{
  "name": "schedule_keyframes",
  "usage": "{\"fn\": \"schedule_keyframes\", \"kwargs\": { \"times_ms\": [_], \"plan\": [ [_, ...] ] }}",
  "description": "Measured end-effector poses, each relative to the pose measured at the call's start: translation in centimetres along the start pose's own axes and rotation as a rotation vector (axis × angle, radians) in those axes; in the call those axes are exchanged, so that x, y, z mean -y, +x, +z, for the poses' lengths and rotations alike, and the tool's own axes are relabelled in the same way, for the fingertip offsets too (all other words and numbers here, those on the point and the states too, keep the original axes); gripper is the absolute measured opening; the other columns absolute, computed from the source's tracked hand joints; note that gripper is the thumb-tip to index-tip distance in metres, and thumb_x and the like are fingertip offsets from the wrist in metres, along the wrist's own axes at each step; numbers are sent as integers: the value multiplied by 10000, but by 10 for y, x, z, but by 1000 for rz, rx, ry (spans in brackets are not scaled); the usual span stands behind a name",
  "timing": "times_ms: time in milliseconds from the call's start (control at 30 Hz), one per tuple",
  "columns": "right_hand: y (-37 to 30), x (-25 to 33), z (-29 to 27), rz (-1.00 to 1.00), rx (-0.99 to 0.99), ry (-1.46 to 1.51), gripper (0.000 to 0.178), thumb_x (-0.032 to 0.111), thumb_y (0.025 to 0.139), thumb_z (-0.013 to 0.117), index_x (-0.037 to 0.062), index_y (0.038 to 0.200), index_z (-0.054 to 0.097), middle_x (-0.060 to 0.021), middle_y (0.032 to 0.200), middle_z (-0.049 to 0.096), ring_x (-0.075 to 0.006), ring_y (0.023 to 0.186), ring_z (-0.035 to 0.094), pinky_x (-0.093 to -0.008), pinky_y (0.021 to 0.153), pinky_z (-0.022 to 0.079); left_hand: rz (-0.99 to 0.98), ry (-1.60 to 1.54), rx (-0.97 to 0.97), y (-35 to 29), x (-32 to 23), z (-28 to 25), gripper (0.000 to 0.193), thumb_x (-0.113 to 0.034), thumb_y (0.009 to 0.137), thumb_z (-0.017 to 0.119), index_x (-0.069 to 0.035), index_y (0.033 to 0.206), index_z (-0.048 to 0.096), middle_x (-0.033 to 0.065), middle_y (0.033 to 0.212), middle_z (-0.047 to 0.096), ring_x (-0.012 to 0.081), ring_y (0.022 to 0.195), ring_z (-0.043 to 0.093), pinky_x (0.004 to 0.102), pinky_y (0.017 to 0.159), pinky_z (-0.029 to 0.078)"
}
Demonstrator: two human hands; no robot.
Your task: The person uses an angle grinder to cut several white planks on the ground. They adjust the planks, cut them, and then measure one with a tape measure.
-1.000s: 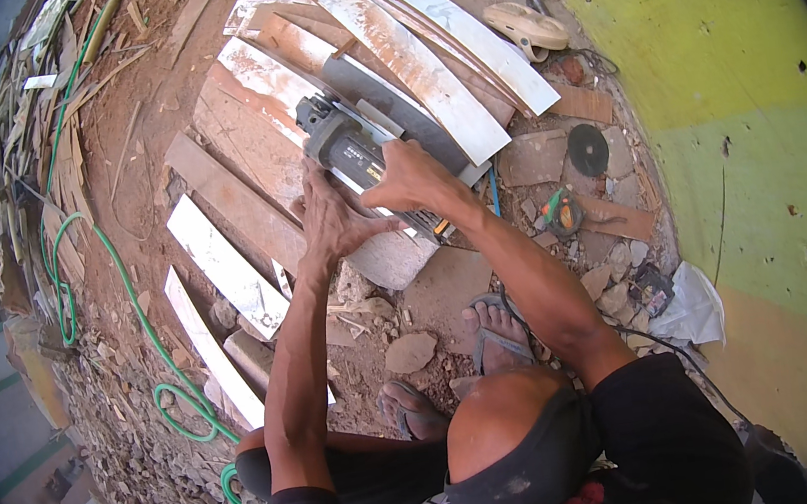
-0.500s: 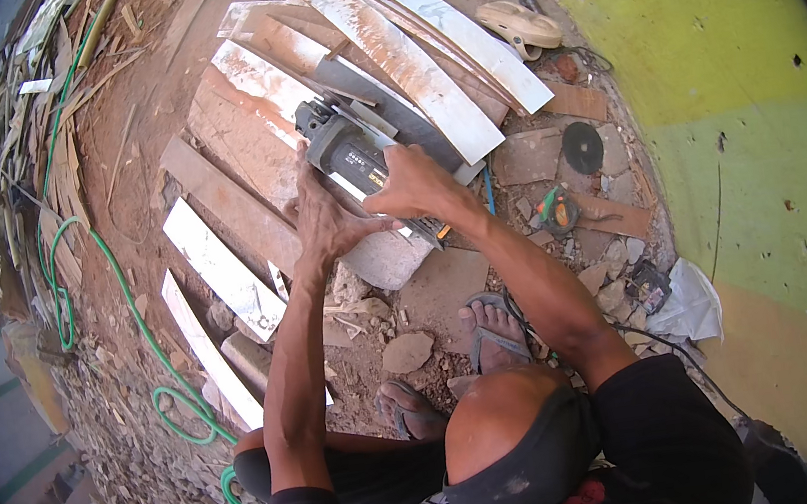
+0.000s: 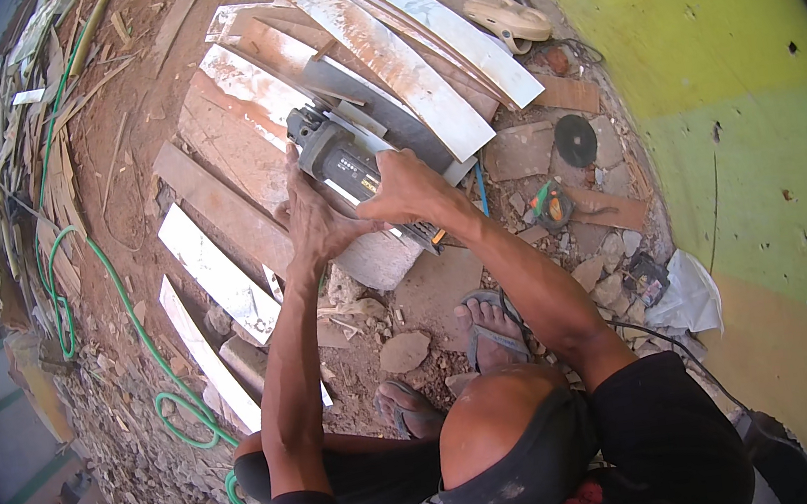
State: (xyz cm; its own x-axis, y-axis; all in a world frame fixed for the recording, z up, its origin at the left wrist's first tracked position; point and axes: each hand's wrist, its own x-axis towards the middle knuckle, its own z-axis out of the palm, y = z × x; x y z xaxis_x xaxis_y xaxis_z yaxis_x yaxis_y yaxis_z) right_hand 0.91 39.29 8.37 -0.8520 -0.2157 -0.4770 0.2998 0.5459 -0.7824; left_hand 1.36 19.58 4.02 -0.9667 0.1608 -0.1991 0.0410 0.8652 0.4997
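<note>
Both hands are on a black and grey angle grinder, which lies at a slant over white strips and a stone slab. My left hand grips its left side, fingers along the body and thumb stretched toward the near end. My right hand wraps over the right side of the body. The grinder's head points away from me, over a white, dirt-smeared strip; its disc is hard to make out. Under the near end lies a pale stone slab.
Long white strips are stacked beyond the grinder. More strips lie left, near a green hose. At right are a black cutting disc, an orange-green tape measure, a beige clog and a painted wall. A cable runs behind my right arm.
The whole view has shifted slightly, so the scene sits a little further left and up. Both hands keep their hold on the grinder, with little other visible movement.
</note>
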Motion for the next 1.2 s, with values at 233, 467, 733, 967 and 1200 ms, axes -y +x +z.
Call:
{"fn": "schedule_keyframes", "kwargs": {
  "times_ms": [233,467,733,967,1200],
  "plan": [
    [-3,-7,0,34,21,-30,500,221,664,730,-198,931,673,-416,944,683,-488,952,731,-473,819,600,139,-6,-79,2,9,7,1694,-666,339,975,35,1569,45,296,1676,117,434,1533,251,484,1227,273],
    [-15,-9,1,17,29,-111,989,631,601,879,-221,1050,651,-407,1030,688,-479,1000,724,-467,845,607,134,15,-72,1,10,7,1521,-707,388,953,16,1477,176,293,1682,113,439,1527,264,515,1184,313],
    [-13,-30,10,-15,-12,-103,1052,704,611,861,-225,1056,647,-410,1025,687,-487,1006,720,-491,840,606,143,26,-84,2,13,10,1626,-685,329,964,-20,1558,133,230,1704,108,412,1549,221,550,1179,312],
    [-23,-24,4,51,46,-78,764,476,696,838,-203,1001,664,-394,975,698,-472,968,734,-484,813,603,148,46,-65,0,14,7,1658,-626,309,974,-38,1615,140,222,1710,82,395,1575,140,543,1212,289],
    [-39,-12,-1,79,-18,-86,569,307,686,784,-163,989,678,-374,940,706,-463,931,740,-463,801,599,131,73,-45,0,11,5,1644,-579,335,983,-23,1622,123,227,1710,67,399,1577,122,559,1221,281]
  ]
}}
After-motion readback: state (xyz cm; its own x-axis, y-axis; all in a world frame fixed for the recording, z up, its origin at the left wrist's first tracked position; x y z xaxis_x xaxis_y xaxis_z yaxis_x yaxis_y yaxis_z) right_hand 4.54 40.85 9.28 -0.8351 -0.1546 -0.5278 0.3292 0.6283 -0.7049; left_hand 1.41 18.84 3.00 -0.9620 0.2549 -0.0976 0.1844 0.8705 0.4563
